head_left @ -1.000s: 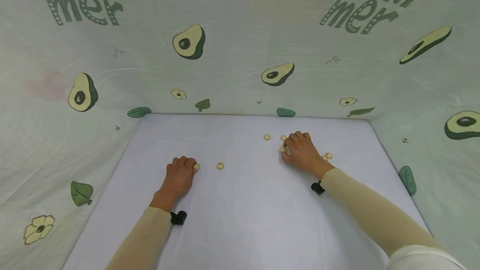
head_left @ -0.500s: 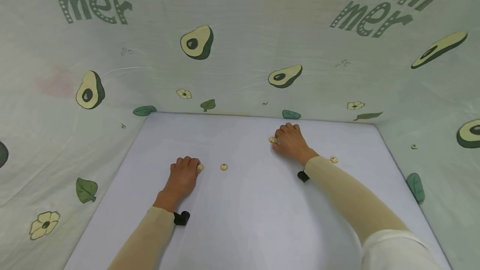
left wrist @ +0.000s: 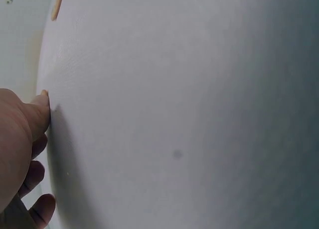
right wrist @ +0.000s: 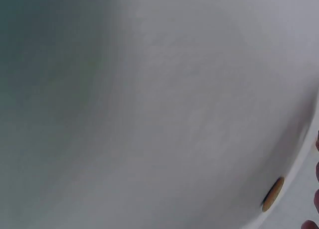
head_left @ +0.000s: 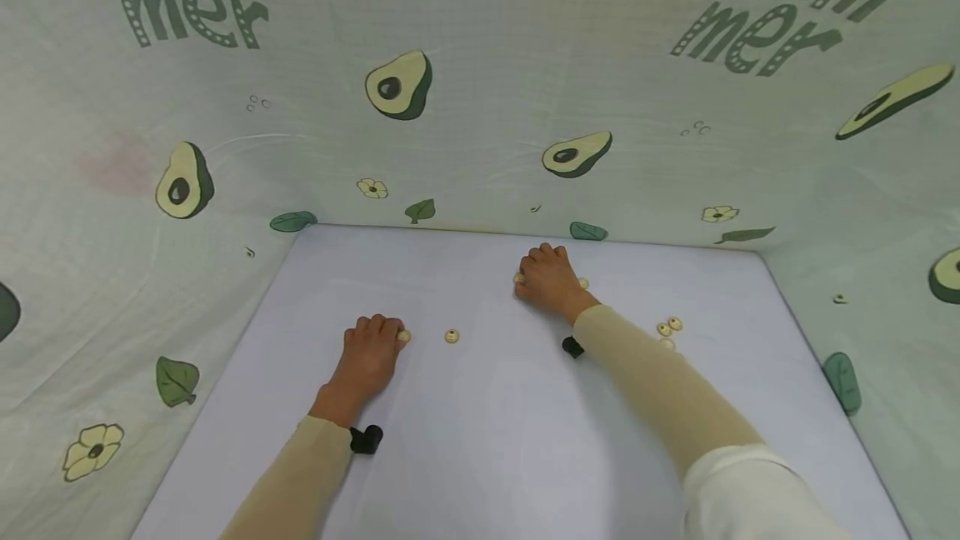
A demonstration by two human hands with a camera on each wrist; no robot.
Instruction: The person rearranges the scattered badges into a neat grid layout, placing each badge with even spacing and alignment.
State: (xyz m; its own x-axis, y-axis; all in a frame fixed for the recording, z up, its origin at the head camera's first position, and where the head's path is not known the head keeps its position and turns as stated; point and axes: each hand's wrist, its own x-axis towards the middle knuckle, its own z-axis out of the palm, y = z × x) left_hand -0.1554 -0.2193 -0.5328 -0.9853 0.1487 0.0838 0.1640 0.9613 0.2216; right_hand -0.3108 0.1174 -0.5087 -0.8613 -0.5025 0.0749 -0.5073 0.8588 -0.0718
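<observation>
Several small, round, pale wooden buttons lie on the white table. My left hand (head_left: 370, 357), at mid-left, pinches one button (head_left: 403, 337) between thumb and forefinger, low over the surface. A loose button (head_left: 452, 336) lies just right of it; the left wrist view shows a button (left wrist: 57, 7) edge-on beyond the thumb. Near the back, my right hand (head_left: 551, 280) pinches another button (head_left: 519, 277) at its left side. Just behind that hand's right edge, a button (head_left: 583, 283) lies partly covered. The right wrist view catches only fingertips (right wrist: 317, 201) and a button (right wrist: 273, 194).
A small cluster of buttons (head_left: 664, 329) lies beside the right forearm, one partly hidden by the sleeve. The white table (head_left: 480, 440) meets a pale cloth (head_left: 480, 107) printed with avocados and leaves at its back and sides.
My right hand has moved left along the back of the table, bringing a button at its left and uncovering the cluster by the forearm. My left hand stays in place; the head view has shifted slightly.
</observation>
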